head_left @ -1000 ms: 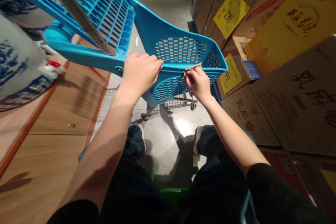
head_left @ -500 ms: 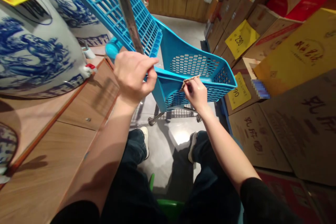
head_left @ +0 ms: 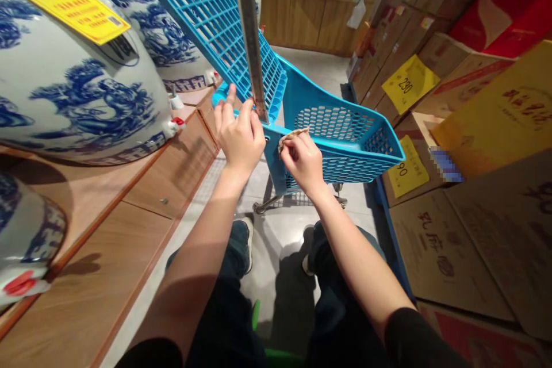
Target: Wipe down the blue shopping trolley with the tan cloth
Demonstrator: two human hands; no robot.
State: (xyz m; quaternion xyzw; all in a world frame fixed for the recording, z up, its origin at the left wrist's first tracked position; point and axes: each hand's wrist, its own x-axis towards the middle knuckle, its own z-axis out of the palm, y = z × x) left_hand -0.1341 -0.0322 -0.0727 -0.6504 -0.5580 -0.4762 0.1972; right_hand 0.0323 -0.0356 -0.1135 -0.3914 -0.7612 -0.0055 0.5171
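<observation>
A blue plastic shopping cart with a grid flap and a grey metal post stands before me. Pinched in my right hand is a crumpled brown cloth, pressed against the cart's near rim. The cloth is partly hidden by my fingers. My left hand has its fingers spread beside the foot of the post, over the blue corner of the cart. Whether its fingertips touch the plastic, I cannot tell.
Large blue-and-white porcelain jars stand on a wooden cabinet at left. Cardboard boxes with yellow price signs are stacked at right. A wooden counter with packaged goods is behind. Something green shows below my legs.
My left hand has opened from a loosely curled shape and come to the cart's corner by the post. My right hand has slid left along the rim with the cloth. The view has shifted.
</observation>
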